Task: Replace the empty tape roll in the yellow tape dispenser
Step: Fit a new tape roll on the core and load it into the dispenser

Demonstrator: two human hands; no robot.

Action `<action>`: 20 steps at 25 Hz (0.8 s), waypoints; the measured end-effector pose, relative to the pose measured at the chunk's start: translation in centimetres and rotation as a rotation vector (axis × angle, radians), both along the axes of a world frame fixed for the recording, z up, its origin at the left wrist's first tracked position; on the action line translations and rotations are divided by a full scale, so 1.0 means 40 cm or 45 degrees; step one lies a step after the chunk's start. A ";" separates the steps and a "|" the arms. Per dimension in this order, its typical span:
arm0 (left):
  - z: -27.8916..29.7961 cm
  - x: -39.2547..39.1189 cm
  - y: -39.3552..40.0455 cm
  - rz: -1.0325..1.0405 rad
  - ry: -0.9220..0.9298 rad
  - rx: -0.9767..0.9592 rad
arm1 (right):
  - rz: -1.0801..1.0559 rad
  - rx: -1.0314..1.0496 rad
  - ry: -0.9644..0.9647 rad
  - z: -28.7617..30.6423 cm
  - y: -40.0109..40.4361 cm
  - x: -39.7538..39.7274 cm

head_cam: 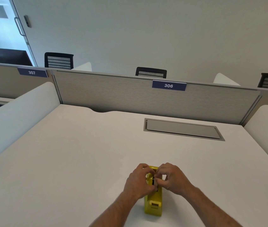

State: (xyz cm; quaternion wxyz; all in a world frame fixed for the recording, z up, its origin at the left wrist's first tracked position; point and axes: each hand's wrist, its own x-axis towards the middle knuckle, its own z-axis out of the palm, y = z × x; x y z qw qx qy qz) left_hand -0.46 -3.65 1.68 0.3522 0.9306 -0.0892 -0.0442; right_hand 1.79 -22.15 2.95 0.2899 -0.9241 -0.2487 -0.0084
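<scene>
Dispenser [153,198] lies lengthwise toward the person on the bench [80,153]; both hands' fingers [158,179] pinch the roll [155,181] directly beneath them.

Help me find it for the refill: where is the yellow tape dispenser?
In the head view, low and centre-right on the white desk, the yellow tape dispenser sits between both hands.

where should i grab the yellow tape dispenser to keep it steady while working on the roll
Probably by its two long flat sides, at the far end around the roll well, coming from above. The yellow tape dispenser stands upright on the desk, cutter end nearest the person; the left hand and right hand already flank it there.
</scene>
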 end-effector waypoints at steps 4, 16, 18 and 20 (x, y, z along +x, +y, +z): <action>0.002 -0.001 -0.002 0.009 0.000 -0.003 | 0.016 0.018 -0.001 -0.003 -0.002 -0.004; 0.002 -0.001 0.001 -0.003 -0.010 -0.019 | 0.003 0.075 0.070 -0.007 -0.006 -0.009; 0.002 -0.001 0.001 -0.003 -0.012 -0.022 | -0.002 0.070 0.072 -0.011 -0.006 -0.010; 0.002 -0.001 0.000 -0.002 -0.012 -0.022 | -0.009 0.065 0.073 -0.014 -0.006 -0.009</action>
